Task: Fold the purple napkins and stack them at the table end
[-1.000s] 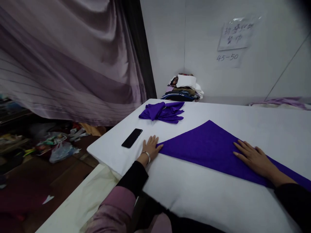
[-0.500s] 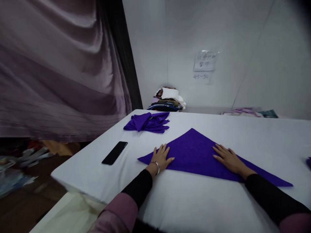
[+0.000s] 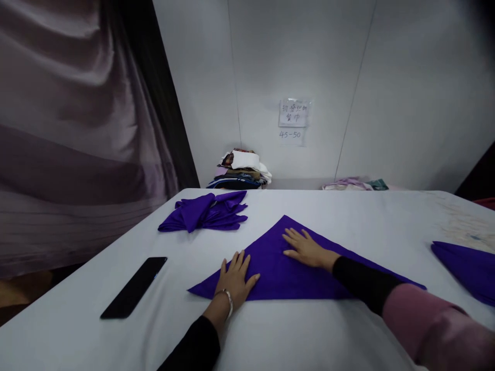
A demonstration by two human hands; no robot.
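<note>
A purple cloth (image 3: 266,268), folded into a wide triangle, lies flat on the white table (image 3: 294,335) with its peak pointing away from me. My left hand (image 3: 235,278), a silver bracelet at its wrist, rests palm down on the cloth's left part, fingers spread. Near the middle, just below the peak, my right hand (image 3: 305,248) lies flat on the same cloth, fingers apart. Neither hand grips anything. My right forearm crosses over the cloth's right part and hides some of it.
Crumpled purple cloths (image 3: 204,211) lie at the back left of the table. A black phone (image 3: 135,286) is at the left, and another folded purple cloth (image 3: 467,268) at the right. Behind the table are stacked clothes (image 3: 242,170); a handwritten sign (image 3: 294,114) hangs on the wall.
My right hand has slid across the cloth from its right side toward the middle and peak. The left hand stays on the left part. The view has turned right, showing the right-hand cloth more fully.
</note>
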